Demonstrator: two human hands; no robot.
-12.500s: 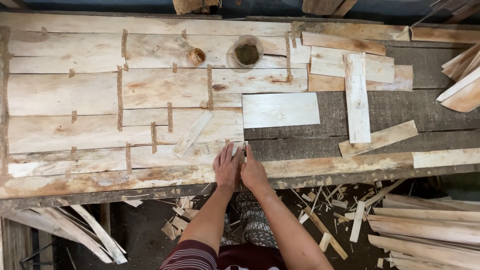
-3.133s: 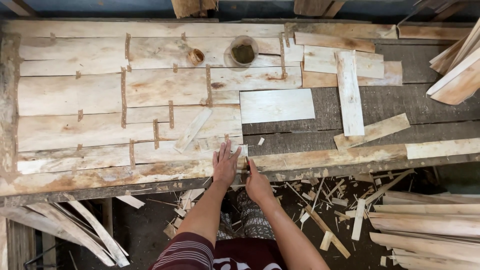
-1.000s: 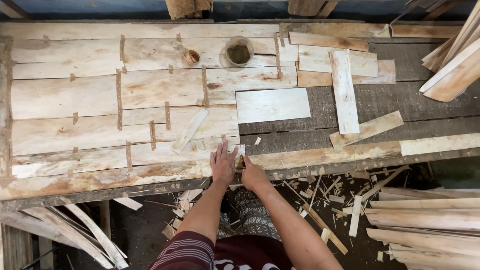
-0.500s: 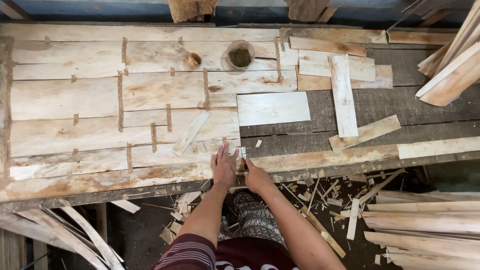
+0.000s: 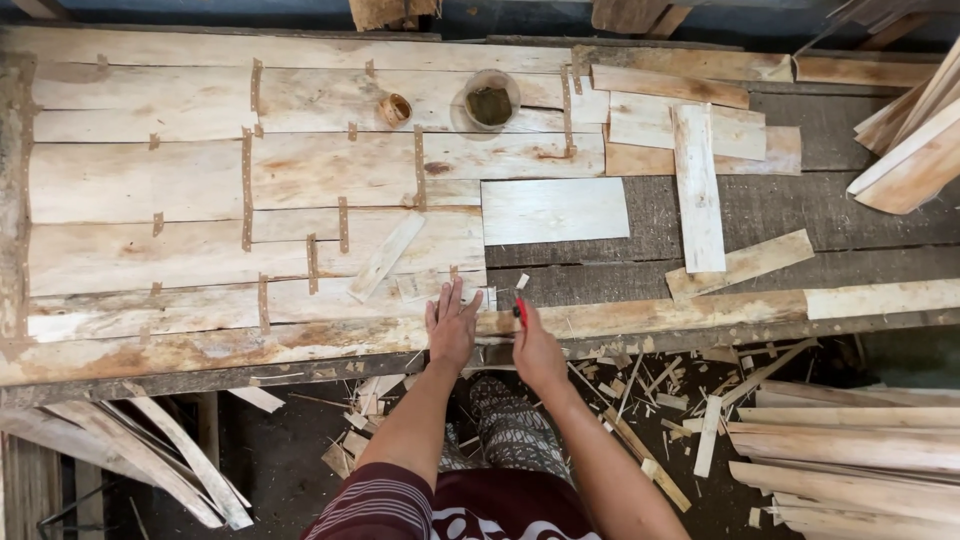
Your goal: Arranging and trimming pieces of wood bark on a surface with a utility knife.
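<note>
Fingers of the left hand [image 5: 452, 330] are spread flat on the pale taped veneer sheet [image 5: 250, 200] at the workbench's front wooden edge [image 5: 200, 350]. A small red-handled tool [image 5: 520, 314] is gripped in the closed right hand [image 5: 536, 350], just beside.

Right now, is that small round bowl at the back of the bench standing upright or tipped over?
Upright. The round bowl shows its full circular rim facing up from the wooden sheets, with dark contents inside; what those contents are cannot be told.
</note>
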